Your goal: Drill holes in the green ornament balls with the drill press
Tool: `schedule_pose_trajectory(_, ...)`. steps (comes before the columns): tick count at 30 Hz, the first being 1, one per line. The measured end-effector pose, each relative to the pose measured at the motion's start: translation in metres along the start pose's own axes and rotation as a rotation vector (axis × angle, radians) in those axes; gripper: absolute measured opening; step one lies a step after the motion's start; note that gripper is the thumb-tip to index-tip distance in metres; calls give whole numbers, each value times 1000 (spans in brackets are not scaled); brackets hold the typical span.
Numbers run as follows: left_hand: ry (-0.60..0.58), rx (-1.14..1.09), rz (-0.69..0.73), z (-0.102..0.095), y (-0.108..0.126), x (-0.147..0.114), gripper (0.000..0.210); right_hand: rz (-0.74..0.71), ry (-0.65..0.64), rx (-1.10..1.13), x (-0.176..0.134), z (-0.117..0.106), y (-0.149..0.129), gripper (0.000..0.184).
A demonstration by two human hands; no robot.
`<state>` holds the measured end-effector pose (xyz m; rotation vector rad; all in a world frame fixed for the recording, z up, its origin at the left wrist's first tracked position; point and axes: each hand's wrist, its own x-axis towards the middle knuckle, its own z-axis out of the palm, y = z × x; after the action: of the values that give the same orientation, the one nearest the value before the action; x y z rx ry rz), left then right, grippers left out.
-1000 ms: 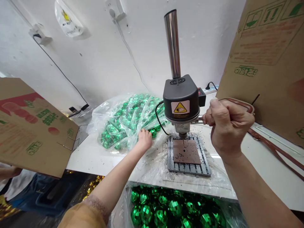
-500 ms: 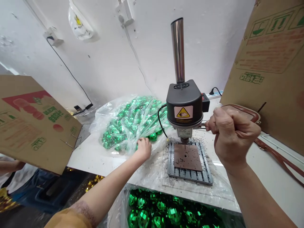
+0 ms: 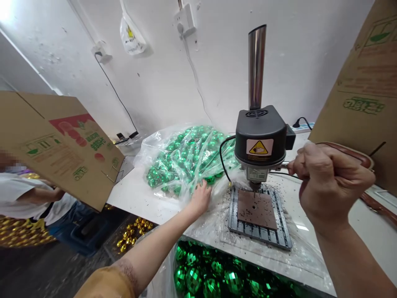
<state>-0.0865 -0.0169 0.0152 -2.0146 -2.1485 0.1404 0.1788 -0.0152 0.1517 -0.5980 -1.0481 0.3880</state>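
Observation:
My left hand [image 3: 201, 196] reaches to the near side of a clear plastic bag [image 3: 155, 142] full of shiny green disco-style balls [image 3: 186, 159]. Its bent fingers are slightly apart and touch the bag's opening; no ball shows in them. My right hand [image 3: 335, 182] makes a fist at the right of a small black bench drill press [image 3: 260, 132], closed round its feed handle [image 3: 283, 166]. Below the chuck, a brown square plate [image 3: 260, 211] with a dark hole lies on the slotted metal base [image 3: 262, 238]. Dark shavings are scattered over both.
More green faceted balls [image 3: 225, 277] lie below the table's front edge. Cardboard boxes stand at left [image 3: 71, 145] and right [image 3: 356, 91]. A brown strap [image 3: 376, 207] lies at right. Far left, a person [image 3: 40, 198] sits near gold balls [image 3: 133, 234].
The view has swung left, so everything sits further right in the picture. My left hand stays at the bag's opening and my right hand stays on the feed handle.

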Motion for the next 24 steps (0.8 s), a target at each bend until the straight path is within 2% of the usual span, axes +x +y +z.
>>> schedule_pose_trajectory(3,161,-205,68,10,-5,0,26,-18,29,23,0,1,1,44)
schedule_pose_trajectory(5,215,-378,123,24,-7,-3,25,-20,42,31,0,2,1,43)
schedule_pose_trajectory(7,183,-483,158,39,-9,-8,31,-15,39,24,0,2,1,43)
schedule_pose_trajectory(10,137,-559,136,53,-11,-15,51,-18,15,22,1,1,1,43)
schedule_pose_trajectory(16,102,-638,75,50,-20,-5,65,-25,16,8,1,-1,2,43)
schedule_pose_trajectory(20,123,-694,91,44,-28,4,57,0,-1,32,0,0,2,42)
schedule_pose_trajectory(24,134,-658,183,41,-31,-1,47,-4,-9,63,1,1,2,44)
